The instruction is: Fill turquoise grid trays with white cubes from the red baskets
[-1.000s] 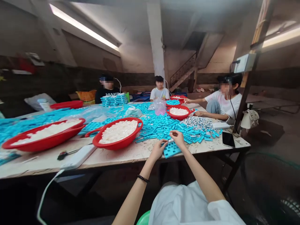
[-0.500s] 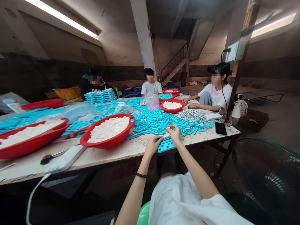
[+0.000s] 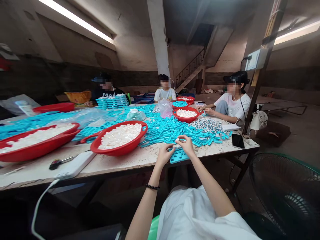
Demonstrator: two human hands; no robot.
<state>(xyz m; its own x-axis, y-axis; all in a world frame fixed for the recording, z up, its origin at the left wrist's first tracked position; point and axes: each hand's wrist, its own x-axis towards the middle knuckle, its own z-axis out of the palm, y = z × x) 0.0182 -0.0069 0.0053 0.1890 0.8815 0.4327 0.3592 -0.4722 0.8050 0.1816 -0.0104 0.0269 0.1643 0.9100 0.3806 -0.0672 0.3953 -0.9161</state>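
A light blue tray with square holes (image 3: 179, 156) lies at the table's near edge, partly overhanging it. My left hand (image 3: 165, 154) is closed at the tray's far left corner, thumb and forefinger gripping there. My right hand (image 3: 186, 145) pinches a small white piece above the tray's far side, its fingertips close to the left ones. The fingers partly cover the tray's far rows, where some whitish pieces show. Just beyond both hands spreads a heap of blue plastic strips (image 3: 165, 130).
Red basins of white pieces (image 3: 120, 137) stand to the left, near a power strip (image 3: 75, 165) and a screwdriver (image 3: 61, 161). Rightward are a pile of small white-and-blue parts (image 3: 206, 125), a phone (image 3: 238, 141) and a fan (image 3: 285, 190). Three people sit around the table.
The view has shifted slightly left, so the scene sits further right. My right fingertips have come down nearer the tray and my left hand; the left stays at the tray's corner.
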